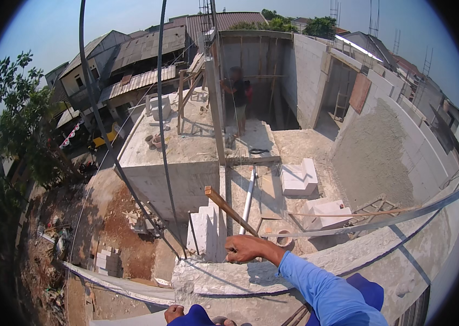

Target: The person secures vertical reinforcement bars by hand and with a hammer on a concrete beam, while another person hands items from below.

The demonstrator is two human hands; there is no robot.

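My right hand [247, 249], in a light blue sleeve [324, 288], reaches out over the top of a pale concrete wall [224, 277]. Its fingers are curled closed, and whatever they may hold is too small to make out. A thin pale line runs down toward this hand from above. Just beyond it a wooden stick [229, 209] slants up to the left. Low in the view my left hand [173, 313] shows only in part beside my blue-clad knee [192, 315]; its fingers look curled, and anything inside them is hidden.
Steel rods [167, 119] rise at the left near the wall top. Below lie white blocks [299, 176], a white pipe [249, 193] and a round bucket [284, 239]. A long straight bar [381, 216] crosses the right side. Another person [237, 100] stands on the far slab.
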